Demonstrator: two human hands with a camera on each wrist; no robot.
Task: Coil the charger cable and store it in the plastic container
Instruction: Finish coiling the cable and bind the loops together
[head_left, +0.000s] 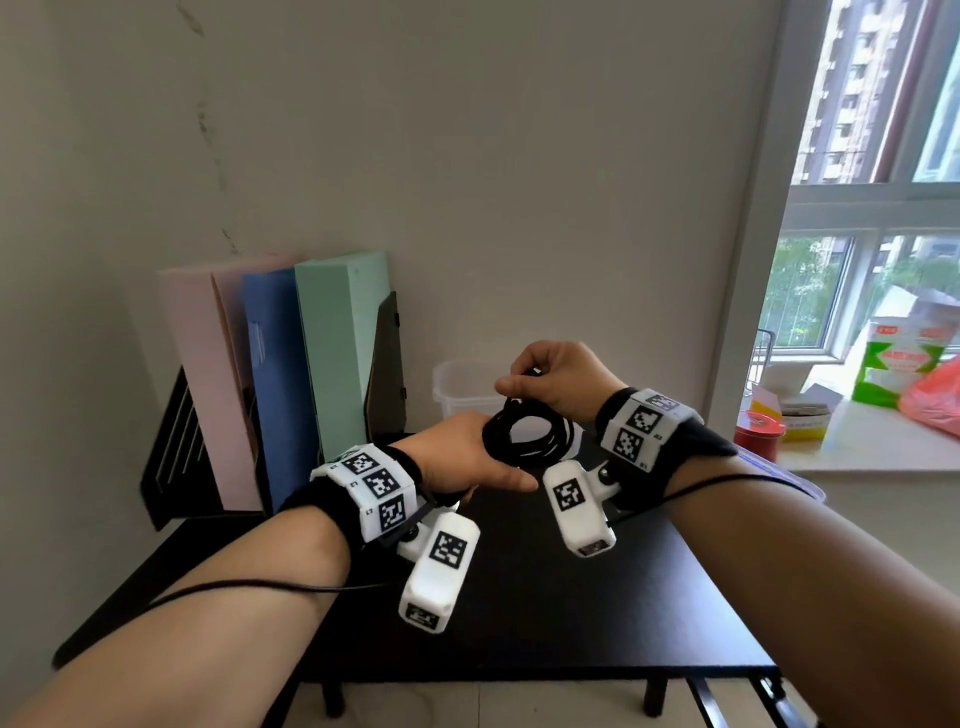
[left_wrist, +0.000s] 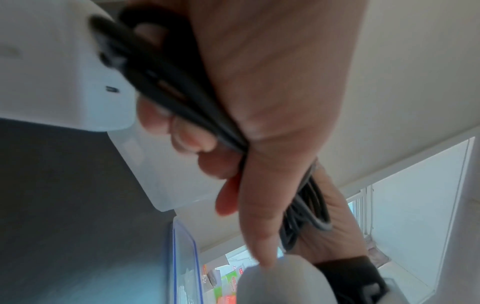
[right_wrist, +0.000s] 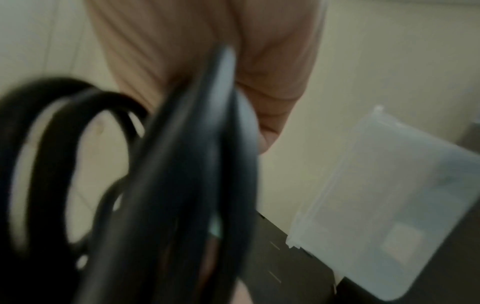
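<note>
The black charger cable (head_left: 540, 456) is wound into a coil of several loops and held in the air above the black table (head_left: 519, 597). My left hand (head_left: 462, 457) grips the coil's left side, fingers curled round the bundled cable (left_wrist: 182, 98). Just above, my right hand (head_left: 561, 384) pinches the top of the coil between thumb and fingers. In the right wrist view the cable (right_wrist: 182, 185) shows as blurred loops. The translucent plastic container (head_left: 452, 395) stands lidless on the table behind the hands and also shows as the container (left_wrist: 176, 174) and the container (right_wrist: 389, 205).
Pink, blue and green folders (head_left: 291, 374) stand in a black rack at the back left against the wall. A blue-rimmed clear lid (left_wrist: 184, 257) lies right of the container. On the windowsill (head_left: 872, 447) at the right are a red tin, boxes and bags. A white block (left_wrist: 52, 72) is close to my left fingers.
</note>
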